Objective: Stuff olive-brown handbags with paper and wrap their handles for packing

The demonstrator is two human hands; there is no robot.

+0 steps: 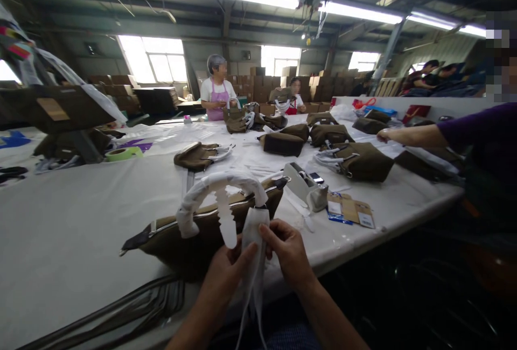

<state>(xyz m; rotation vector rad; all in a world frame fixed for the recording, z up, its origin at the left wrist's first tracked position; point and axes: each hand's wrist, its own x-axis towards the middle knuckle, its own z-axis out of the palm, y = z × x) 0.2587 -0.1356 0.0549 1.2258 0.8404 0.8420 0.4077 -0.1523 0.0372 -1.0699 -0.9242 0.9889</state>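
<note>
An olive-brown handbag [173, 245] stands on the white-covered table in front of me, its zip running along the top. One of its handles [220, 180] arches up, wrapped in white material. At the bag's near side, a white wrapping strip [255, 226] hangs down with two loose tails. My left hand [230, 264] is closed on the strip from the left, thumb on its front. My right hand [285, 245] pinches the strip's right edge, slightly higher. Part of the left fingers is hidden behind the strip. A white, notched strip [226, 221] dangles beside the left hand.
A grey tape dispenser [305, 186] and cardboard tags [351, 210] lie right of the bag. Dark straps [133, 307] lie front left. Several bags, such as one brown bag [359, 161], cover the far table. A co-worker's arm [416, 133] reaches in from the right.
</note>
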